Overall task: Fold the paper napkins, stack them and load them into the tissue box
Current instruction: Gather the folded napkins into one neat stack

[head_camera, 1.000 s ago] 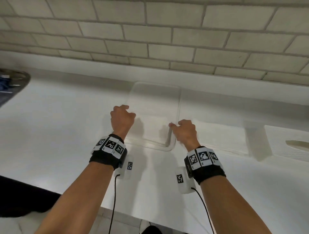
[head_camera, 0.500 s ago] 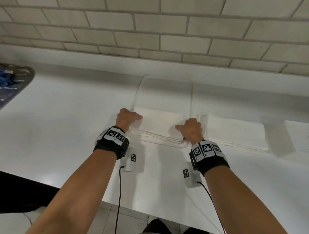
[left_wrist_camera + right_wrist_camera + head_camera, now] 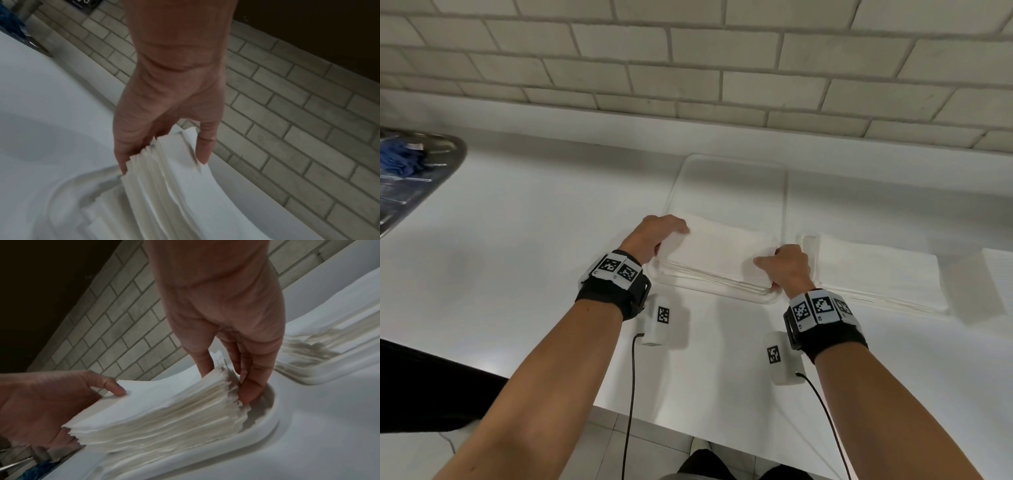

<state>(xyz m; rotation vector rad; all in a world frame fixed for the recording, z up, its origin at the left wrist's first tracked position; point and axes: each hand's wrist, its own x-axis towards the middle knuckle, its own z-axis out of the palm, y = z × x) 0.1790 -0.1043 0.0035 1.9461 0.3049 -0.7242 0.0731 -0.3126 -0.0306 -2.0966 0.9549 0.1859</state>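
A thick stack of folded white napkins (image 3: 722, 257) lies at the near end of a clear tray (image 3: 732, 178). My left hand (image 3: 664, 236) grips the stack's left end, thumb on top and fingers underneath (image 3: 162, 162). At the right end my right hand (image 3: 780, 270) holds it the same way, thumb above and fingers below (image 3: 226, 381). In the right wrist view the napkin stack (image 3: 164, 410) bows up a little over the tray rim (image 3: 267, 426). A white tissue box (image 3: 1000, 274) is cut off by the right edge.
A second pile of folded napkins (image 3: 876, 274) lies on the white counter just right of the tray. A metal tray with a blue cloth (image 3: 410, 164) sits at the far left. A brick wall (image 3: 688, 51) backs the counter, whose near edge is below my wrists.
Both hands have closed on the ends of the napkin stack in the tray, thumbs now over its top. The head view has shifted left, pushing the tissue box to the frame edge.
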